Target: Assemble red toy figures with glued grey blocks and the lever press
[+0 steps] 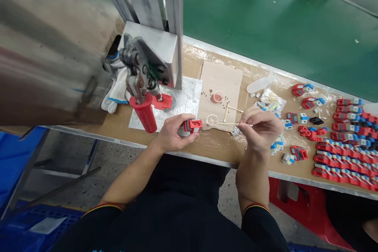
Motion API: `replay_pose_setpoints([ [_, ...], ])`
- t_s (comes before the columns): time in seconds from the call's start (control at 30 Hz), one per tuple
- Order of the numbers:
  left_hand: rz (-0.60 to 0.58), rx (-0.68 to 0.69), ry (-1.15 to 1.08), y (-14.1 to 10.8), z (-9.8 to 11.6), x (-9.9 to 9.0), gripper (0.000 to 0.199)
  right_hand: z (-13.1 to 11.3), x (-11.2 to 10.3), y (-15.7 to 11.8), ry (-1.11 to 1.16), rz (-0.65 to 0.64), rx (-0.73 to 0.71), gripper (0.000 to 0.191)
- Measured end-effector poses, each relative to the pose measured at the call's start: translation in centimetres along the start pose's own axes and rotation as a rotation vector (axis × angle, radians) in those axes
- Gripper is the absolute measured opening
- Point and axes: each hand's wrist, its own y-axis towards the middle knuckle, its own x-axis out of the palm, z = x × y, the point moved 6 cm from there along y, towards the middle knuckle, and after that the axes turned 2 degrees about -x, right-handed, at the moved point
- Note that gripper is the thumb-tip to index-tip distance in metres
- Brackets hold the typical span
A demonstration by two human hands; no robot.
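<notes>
My left hand (176, 133) holds a small red and grey plastic part (193, 126) between thumb and fingers. Pinched in my right hand (260, 126) is a thin cotton swab (227, 123), its far end at a small clear cup (212, 120). Another clear cup with reddish contents (217, 97) stands on the brown cardboard sheet (221, 75), among dark spots. Two more swabs (234, 108) lie on the cardboard, near my right hand.
A metal toggle press with a red handle (144, 114) stands at the left, with a red piece (165, 101) beneath. White gloves (118, 90) lie beside it. Rows of red toy-like parts (342, 165) and a bag of swabs (270, 100) are on the right.
</notes>
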Motion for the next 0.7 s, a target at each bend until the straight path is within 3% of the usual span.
replay_pose_setpoints([
  [0.23,-0.016,0.091,0.023,0.0,0.6,0.3,0.028,-2.1,4.0,-0.3,0.039,-0.068,-0.115,0.026],
  [0.7,-0.023,0.110,0.048,0.1,0.8,0.3,0.024,-1.8,4.9,-0.4,-0.036,-0.116,-0.122,0.025],
])
